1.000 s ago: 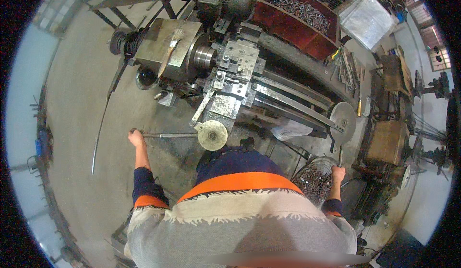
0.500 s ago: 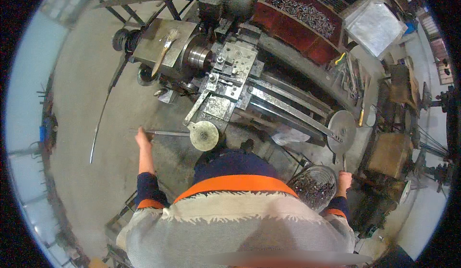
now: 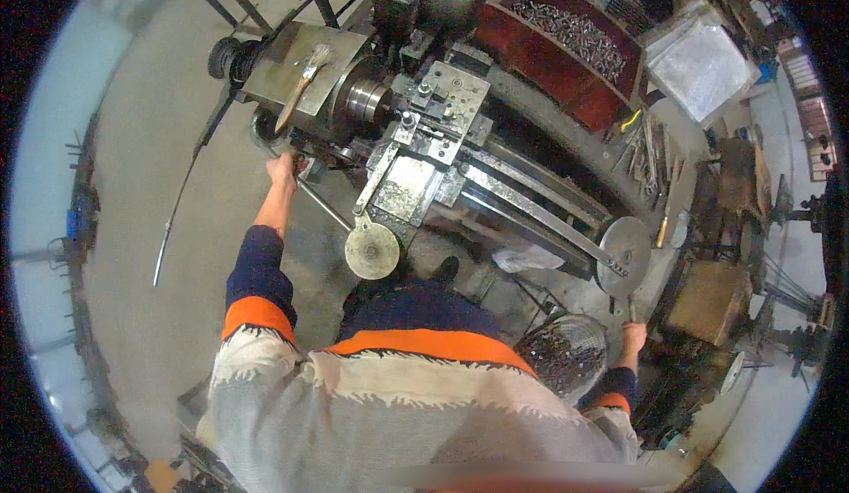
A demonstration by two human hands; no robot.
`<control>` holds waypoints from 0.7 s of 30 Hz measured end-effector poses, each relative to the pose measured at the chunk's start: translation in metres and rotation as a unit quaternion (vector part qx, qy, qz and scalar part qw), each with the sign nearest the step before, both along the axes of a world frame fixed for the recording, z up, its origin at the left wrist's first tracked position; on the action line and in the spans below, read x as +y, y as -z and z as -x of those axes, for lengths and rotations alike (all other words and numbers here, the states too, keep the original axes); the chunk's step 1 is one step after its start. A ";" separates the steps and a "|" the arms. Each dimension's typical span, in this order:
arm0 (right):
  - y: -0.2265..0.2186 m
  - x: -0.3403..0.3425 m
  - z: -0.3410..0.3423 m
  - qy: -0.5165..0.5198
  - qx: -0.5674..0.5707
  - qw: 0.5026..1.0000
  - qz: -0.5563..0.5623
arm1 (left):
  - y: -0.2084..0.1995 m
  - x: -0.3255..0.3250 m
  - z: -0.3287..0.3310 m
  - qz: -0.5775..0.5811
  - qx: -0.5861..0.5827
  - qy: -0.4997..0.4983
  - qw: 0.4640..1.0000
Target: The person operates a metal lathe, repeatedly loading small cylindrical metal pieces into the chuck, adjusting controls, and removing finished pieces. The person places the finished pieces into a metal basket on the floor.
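Two holds at the lathe (image 3: pixel 447 117): gripping the long lever (image 3: pixel 326 206) with the left grip (image 3: pixel 282 170) near the headstock (image 3: pixel 334 77), the short handle (image 3: pixel 631 308) with the right grip (image 3: pixel 634 336) below the large disc (image 3: pixel 623 254); could rap knuckles by overswinging, or slip if greasy.

Single head-worn fisheye view, looking steeply down and forward from above: the sweater (image 3: pixel 389 409) fills the near foreground; the machine (image 3: pixel 420 183) stands farther off.
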State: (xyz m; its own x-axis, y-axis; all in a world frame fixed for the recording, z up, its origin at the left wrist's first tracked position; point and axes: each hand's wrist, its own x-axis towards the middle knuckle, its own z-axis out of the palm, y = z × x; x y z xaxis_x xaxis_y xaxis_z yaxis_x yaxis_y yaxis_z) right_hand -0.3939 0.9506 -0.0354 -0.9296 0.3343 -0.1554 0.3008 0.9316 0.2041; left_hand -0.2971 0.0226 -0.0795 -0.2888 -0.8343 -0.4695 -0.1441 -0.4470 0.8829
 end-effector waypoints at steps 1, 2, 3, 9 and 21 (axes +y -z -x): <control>-0.023 -0.055 0.005 0.004 -0.055 0.998 0.042 | -0.004 -0.002 -0.012 0.054 -0.041 -0.010 0.998; -0.016 -0.041 -0.004 -0.014 -0.068 0.995 0.074 | 0.000 -0.004 -0.014 0.090 -0.083 -0.006 0.992; 0.008 -0.029 -0.019 -0.058 -0.043 0.997 0.014 | 0.004 -0.005 -0.010 0.129 -0.122 0.003 0.984; -0.015 -0.086 -0.044 0.021 -0.080 0.992 0.091 | -0.049 0.000 -0.011 0.109 -0.080 -0.026 0.990; -0.038 -0.108 -0.041 0.173 -0.061 0.979 0.089 | -0.053 0.012 -0.006 0.103 -0.106 -0.032 0.989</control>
State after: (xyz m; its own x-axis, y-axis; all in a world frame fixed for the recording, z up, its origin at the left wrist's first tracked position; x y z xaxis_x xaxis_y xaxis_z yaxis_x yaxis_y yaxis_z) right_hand -0.3529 0.8428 0.0025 -0.7364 0.5834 -0.3425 0.5881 0.8023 0.1021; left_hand -0.2914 0.0342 -0.0263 -0.1454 -0.9320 -0.3322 -0.3126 -0.2753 0.9091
